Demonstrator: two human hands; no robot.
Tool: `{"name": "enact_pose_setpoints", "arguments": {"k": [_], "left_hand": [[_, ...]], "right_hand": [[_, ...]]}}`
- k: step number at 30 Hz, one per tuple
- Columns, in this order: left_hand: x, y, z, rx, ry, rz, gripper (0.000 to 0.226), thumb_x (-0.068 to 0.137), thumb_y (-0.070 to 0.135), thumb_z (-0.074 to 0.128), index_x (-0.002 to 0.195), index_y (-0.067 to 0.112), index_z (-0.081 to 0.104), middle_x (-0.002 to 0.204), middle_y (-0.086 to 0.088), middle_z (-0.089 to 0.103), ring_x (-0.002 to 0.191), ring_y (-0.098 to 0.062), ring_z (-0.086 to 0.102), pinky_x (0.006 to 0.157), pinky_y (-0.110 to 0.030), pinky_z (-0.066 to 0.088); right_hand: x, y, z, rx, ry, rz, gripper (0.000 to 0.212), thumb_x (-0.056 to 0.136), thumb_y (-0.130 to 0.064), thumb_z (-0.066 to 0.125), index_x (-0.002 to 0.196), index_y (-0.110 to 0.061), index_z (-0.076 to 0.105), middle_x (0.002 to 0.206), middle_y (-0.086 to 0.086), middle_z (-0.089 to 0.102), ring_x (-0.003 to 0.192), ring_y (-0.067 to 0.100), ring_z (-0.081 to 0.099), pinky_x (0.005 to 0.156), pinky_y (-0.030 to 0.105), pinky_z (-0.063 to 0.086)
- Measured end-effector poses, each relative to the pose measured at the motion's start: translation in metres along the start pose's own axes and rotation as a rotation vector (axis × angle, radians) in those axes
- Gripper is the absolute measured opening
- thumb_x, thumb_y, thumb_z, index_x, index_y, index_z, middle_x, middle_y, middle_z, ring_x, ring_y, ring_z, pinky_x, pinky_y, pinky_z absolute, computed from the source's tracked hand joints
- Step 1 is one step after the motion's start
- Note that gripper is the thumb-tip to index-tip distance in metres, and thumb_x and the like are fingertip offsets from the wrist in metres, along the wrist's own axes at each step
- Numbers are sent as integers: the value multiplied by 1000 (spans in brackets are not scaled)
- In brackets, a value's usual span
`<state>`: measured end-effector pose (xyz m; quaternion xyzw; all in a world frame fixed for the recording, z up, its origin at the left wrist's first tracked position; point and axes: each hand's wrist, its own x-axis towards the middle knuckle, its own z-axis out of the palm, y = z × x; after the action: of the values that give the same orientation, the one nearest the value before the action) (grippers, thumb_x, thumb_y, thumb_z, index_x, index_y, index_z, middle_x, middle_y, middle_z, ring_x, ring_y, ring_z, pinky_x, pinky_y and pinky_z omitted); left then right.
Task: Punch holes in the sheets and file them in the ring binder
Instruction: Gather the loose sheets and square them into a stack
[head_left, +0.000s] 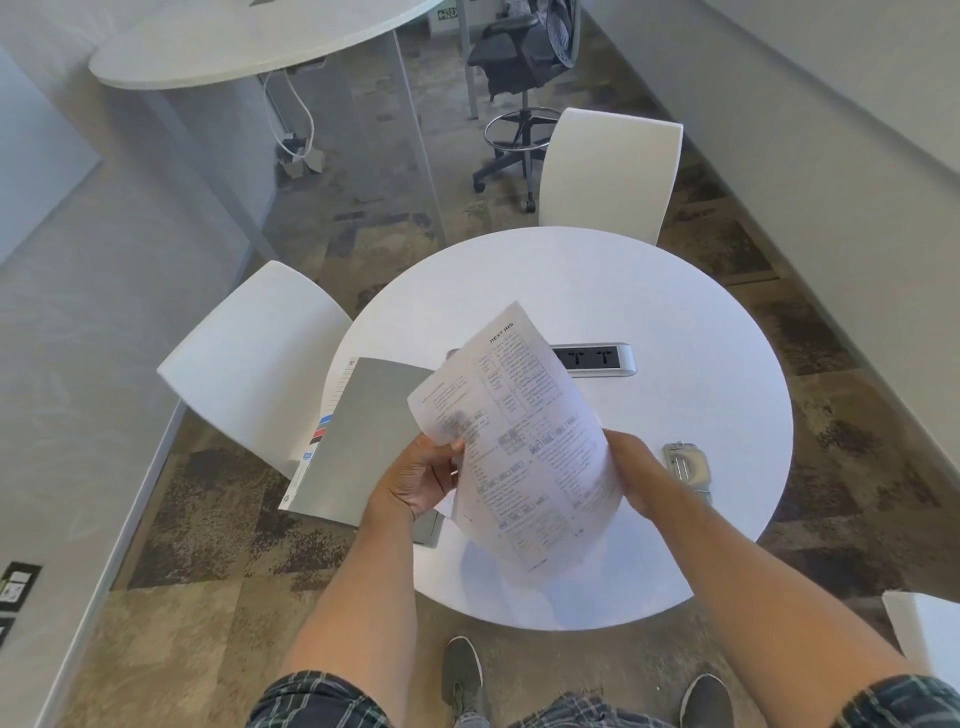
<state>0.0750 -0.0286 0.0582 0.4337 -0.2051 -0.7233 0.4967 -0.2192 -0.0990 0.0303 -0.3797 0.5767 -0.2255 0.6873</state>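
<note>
Printed sheets (519, 431) are held up above the round white table (675, 322), curved and tilted. My left hand (421, 478) pinches their left edge, thumb on top. My right hand (636, 475) grips the right edge, its fingers hidden behind the paper. A grey ring binder (363, 436) lies closed on the table's left side, partly overhanging the edge, under my left hand. A metal hole punch (688, 465) sits on the table to the right, just beyond my right hand.
A power socket strip (597, 358) is set into the table's middle. White chairs stand at the left (254, 358), the far side (608, 171) and the lower right (924, 629). A black office chair (524, 62) and a second table (249, 47) stand farther back.
</note>
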Motion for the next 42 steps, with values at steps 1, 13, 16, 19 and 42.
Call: {"name": "enact_pose_setpoints", "arguments": {"k": [1, 13, 16, 19, 42], "left_hand": [[0, -1, 0, 21, 3, -7, 41, 83, 3, 65, 120, 18, 71, 110, -9, 74, 91, -24, 72, 78, -40, 60], [4, 6, -7, 154, 97, 40, 58, 69, 26, 89, 124, 14, 73, 128, -11, 71, 116, -27, 68, 87, -41, 60], [8, 6, -2, 182, 98, 23, 75, 67, 22, 91, 134, 1, 63, 131, -19, 67, 118, -34, 66, 96, -46, 57], [15, 2, 6, 182, 149, 36, 53, 83, 9, 77, 133, -2, 62, 130, -21, 68, 114, -33, 68, 93, -40, 59], [30, -28, 36, 227, 154, -9, 58, 76, 12, 84, 129, 5, 64, 126, -16, 71, 120, -39, 66, 100, -53, 53]], "right_hand": [[-2, -2, 1, 33, -24, -31, 50, 66, -53, 72, 93, -10, 73, 104, 10, 75, 93, 25, 67, 82, 38, 46], [-3, -19, -19, 104, -183, -356, 18, 88, -13, 78, 106, -17, 82, 113, 11, 79, 101, 24, 77, 78, 28, 61], [-3, -25, -18, 2, -233, -329, 19, 86, -8, 78, 103, -16, 82, 110, 12, 79, 99, 23, 77, 81, 30, 60], [-5, -28, -14, -69, -246, -298, 26, 74, -11, 74, 97, -16, 83, 106, 10, 80, 97, 24, 76, 79, 31, 60], [-11, -24, -7, 123, -116, -310, 42, 86, -16, 83, 124, -8, 70, 116, 12, 78, 106, 35, 75, 88, 49, 63]]}}
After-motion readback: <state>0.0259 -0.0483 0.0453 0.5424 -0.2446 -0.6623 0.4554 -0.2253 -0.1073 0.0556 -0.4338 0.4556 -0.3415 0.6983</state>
